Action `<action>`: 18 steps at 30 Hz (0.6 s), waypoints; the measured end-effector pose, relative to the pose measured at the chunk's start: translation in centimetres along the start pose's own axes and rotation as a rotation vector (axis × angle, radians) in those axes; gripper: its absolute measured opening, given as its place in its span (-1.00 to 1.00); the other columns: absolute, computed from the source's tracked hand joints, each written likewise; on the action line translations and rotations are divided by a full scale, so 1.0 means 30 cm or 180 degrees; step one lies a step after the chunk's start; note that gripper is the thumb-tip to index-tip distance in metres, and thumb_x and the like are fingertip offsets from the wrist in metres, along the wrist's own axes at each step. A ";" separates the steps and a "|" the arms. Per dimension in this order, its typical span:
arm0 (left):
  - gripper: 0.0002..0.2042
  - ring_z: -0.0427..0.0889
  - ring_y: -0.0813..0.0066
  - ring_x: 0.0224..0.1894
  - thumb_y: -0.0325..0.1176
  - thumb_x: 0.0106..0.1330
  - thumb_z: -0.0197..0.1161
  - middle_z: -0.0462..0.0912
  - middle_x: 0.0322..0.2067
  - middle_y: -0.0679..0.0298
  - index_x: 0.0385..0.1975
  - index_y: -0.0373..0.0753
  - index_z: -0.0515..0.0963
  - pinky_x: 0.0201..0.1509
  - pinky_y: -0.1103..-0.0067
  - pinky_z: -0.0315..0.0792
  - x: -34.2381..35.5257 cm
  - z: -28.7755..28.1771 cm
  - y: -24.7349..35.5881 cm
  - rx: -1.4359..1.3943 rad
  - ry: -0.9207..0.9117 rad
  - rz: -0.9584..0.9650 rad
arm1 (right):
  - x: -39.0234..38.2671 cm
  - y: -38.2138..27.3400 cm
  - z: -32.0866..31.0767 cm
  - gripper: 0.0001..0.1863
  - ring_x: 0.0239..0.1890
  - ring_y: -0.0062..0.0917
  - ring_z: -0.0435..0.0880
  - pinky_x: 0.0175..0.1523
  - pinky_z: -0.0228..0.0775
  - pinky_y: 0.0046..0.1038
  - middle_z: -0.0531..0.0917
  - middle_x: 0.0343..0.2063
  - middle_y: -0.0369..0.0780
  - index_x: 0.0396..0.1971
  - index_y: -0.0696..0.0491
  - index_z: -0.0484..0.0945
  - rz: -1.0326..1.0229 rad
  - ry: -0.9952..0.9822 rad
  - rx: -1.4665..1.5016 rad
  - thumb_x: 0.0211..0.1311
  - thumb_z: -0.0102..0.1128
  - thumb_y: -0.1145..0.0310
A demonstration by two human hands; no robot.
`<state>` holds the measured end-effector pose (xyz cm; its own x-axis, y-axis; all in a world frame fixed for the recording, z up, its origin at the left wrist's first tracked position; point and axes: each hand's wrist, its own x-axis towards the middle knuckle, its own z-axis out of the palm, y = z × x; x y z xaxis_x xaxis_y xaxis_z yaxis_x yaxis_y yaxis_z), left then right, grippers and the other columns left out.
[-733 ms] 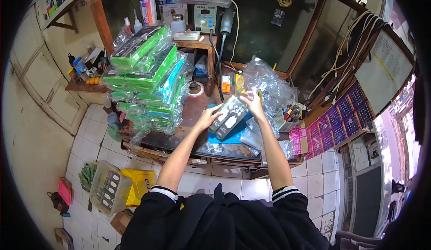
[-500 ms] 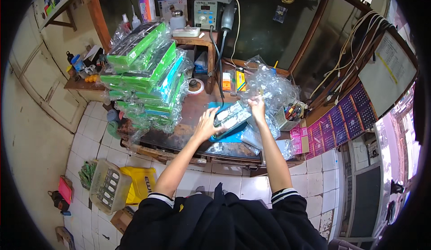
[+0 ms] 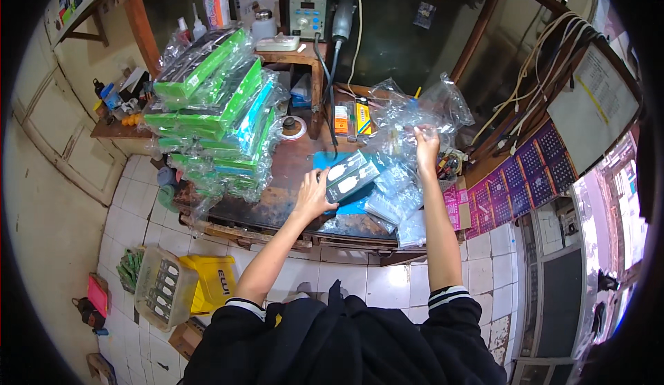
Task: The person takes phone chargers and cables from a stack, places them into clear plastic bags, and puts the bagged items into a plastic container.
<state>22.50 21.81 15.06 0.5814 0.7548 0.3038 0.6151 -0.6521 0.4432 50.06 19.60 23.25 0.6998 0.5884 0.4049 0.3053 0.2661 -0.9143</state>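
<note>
On the cluttered wooden worktop (image 3: pixel 277 202), the left hand (image 3: pixel 315 195) rests open against a packaged case (image 3: pixel 351 175); the right hand (image 3: pixel 427 144) pinches clear bags (image 3: pixel 415 118) above white floor tiles (image 3: pixel 111 226).

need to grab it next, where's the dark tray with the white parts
In the head view the dark tray lies mid-bench on a blue mat, under the left hand, right of the green packet stack.
</note>
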 end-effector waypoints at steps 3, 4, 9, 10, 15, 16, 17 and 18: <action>-0.09 0.25 0.07 -0.02 -0.17 -0.41 0.48 0.29 -0.09 0.02 0.07 -0.26 0.17 0.02 0.31 0.24 0.001 -0.006 0.003 0.0074 -0.0018 0.0001 | 0.040 -0.043 -0.066 -0.84 -0.47 -0.69 0.50 -0.41 0.27 -0.66 0.58 -0.52 -0.22 -0.33 0.13 0.36 -0.0132 0.0338 0.0184 0.08 0.10 0.51; -0.09 0.26 0.08 -0.03 -0.17 -0.43 0.48 0.30 -0.10 0.03 0.06 -0.23 0.17 0.00 0.29 0.23 -0.003 0.008 -0.014 0.0087 0.0023 0.0048 | 0.059 -0.057 -0.083 -0.84 -0.47 -0.69 0.50 -0.41 0.27 -0.66 0.58 -0.52 -0.22 -0.33 0.13 0.36 -0.0151 0.0372 0.0182 0.08 0.10 0.51; -0.06 0.21 0.06 0.04 -0.09 -0.35 0.46 0.21 -0.03 0.02 0.12 -0.21 0.09 0.09 0.27 0.17 0.038 0.014 0.011 -0.0058 -0.0073 -0.0085 | 0.084 -0.086 -0.139 -0.85 -0.52 -0.67 0.50 -0.40 0.29 -0.68 0.55 -0.51 -0.25 -0.36 0.13 0.39 -0.0264 0.0001 0.0042 0.03 0.10 0.56; -0.06 0.21 0.06 0.04 -0.09 -0.35 0.46 0.21 -0.03 0.02 0.12 -0.21 0.09 0.09 0.27 0.17 0.061 -0.011 0.039 -0.0052 -0.0060 -0.0078 | 0.071 -0.104 -0.129 -0.86 -0.51 -0.66 0.51 -0.39 0.31 -0.68 0.55 -0.50 -0.25 -0.37 0.13 0.40 -0.0167 -0.0157 -0.0031 0.02 0.10 0.58; -0.29 0.15 0.11 0.15 -0.19 0.00 0.28 0.10 0.10 0.01 0.16 -0.11 0.07 0.19 0.35 0.09 0.253 -0.082 0.252 -0.2362 -0.0216 0.0743 | -0.019 -0.050 -0.109 -0.79 -0.45 -0.58 0.55 -0.33 0.40 -0.59 0.56 -0.46 -0.22 -0.32 0.18 0.42 0.0975 -0.0811 0.0782 -0.04 0.12 0.59; -0.28 0.27 0.19 0.08 -0.26 0.02 0.27 0.12 0.12 0.08 0.18 -0.08 0.03 0.16 0.37 0.15 0.285 -0.070 0.287 -0.3140 -0.0459 0.0744 | -0.039 -0.053 -0.101 -0.77 -0.44 -0.57 0.55 -0.33 0.40 -0.59 0.56 -0.46 -0.20 -0.31 0.19 0.42 0.1114 -0.0885 0.0790 -0.05 0.13 0.58; -0.33 0.35 0.26 0.01 -0.31 0.02 0.26 0.20 0.10 0.12 0.16 -0.08 0.09 0.10 0.42 0.22 0.303 -0.062 0.313 -0.3128 -0.0465 0.0780 | -0.049 -0.024 -0.097 -0.75 -0.43 -0.56 0.56 -0.31 0.40 -0.58 0.56 -0.46 -0.19 -0.29 0.20 0.42 0.1185 -0.0920 0.0913 -0.06 0.13 0.58; -0.38 0.43 0.34 -0.06 -0.36 0.02 0.25 0.28 0.07 0.16 0.13 -0.08 0.15 0.03 0.46 0.30 0.319 -0.066 0.341 -0.3113 -0.0482 0.0808 | -0.062 -0.008 -0.092 -0.72 -0.41 -0.56 0.56 -0.30 0.40 -0.57 0.56 -0.43 -0.19 -0.26 0.19 0.41 0.1176 -0.0912 0.0740 -0.05 0.17 0.55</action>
<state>33.29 22.51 24.18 0.7369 0.5412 0.4051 -0.2007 -0.3970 0.8956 50.46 16.34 22.69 0.5191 0.8518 0.0708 -0.1028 0.1445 -0.9841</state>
